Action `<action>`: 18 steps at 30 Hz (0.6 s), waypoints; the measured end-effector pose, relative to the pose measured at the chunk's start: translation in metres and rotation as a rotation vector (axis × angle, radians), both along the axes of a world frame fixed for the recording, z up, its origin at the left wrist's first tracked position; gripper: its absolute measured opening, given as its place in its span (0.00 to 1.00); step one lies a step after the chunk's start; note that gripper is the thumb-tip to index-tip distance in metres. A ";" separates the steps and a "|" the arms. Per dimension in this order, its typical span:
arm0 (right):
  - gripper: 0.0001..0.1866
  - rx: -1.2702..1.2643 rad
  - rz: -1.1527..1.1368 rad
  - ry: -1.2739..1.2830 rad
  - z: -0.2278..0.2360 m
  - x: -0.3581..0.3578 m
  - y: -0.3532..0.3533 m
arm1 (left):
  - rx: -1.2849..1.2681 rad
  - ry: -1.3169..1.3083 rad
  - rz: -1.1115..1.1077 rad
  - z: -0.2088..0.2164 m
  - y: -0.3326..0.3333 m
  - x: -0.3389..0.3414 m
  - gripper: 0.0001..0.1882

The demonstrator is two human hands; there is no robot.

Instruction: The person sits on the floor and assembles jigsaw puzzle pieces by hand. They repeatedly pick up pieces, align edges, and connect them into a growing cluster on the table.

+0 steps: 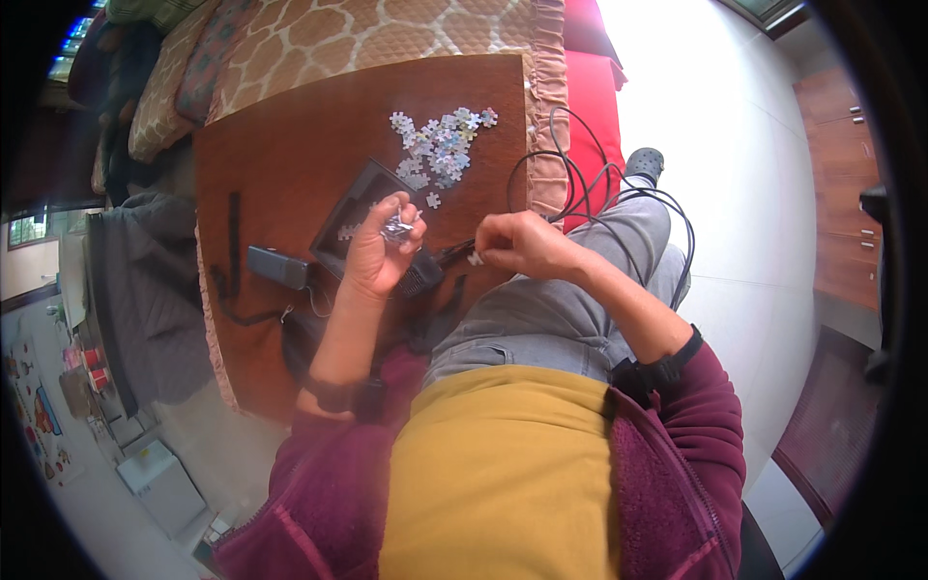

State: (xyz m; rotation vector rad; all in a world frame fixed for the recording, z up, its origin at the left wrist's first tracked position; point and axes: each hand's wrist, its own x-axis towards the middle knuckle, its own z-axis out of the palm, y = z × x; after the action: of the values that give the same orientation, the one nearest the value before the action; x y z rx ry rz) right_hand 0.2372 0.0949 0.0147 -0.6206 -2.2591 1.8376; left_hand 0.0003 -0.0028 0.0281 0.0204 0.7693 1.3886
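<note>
My left hand (382, 246) is raised over a black open box (338, 208), its fingers curled round several puzzle pieces (397, 228). To the right, my right hand (527, 244) pinches a single pale puzzle piece (475, 258) between thumb and fingertips. A few pieces (348, 232) lie in the box, partly hidden by my left hand. Beyond the box, a loose pile of white and pale blue puzzle pieces (440, 145) is spread on the brown wooden board (280, 145). One stray piece (433, 201) lies between the pile and my hands.
Black cables (570, 159) loop beside my right hand and over my grey trousers. A blue-grey rectangular device (277, 266) lies left of the box, near a dark strap (233, 242). Under the board is a giraffe-patterned quilted cover (387, 29), with red fabric (592, 126) at its right.
</note>
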 end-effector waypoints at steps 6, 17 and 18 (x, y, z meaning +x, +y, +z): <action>0.08 -0.763 -0.551 0.231 0.024 0.004 -0.009 | -0.080 -0.027 -0.098 0.001 0.008 0.037 0.06; 0.10 -0.804 -0.661 0.330 0.022 0.011 -0.012 | -0.085 0.212 -0.242 0.008 0.015 0.071 0.09; 0.10 -0.777 -0.649 0.311 0.023 0.012 -0.012 | -0.083 0.215 -0.252 0.008 0.016 0.073 0.09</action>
State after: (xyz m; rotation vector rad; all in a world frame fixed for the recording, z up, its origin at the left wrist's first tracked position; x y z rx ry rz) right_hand 0.2491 0.0832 0.0378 -0.9377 -0.9259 2.1710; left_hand 0.0729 0.0130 0.0362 0.1980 0.9686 1.1251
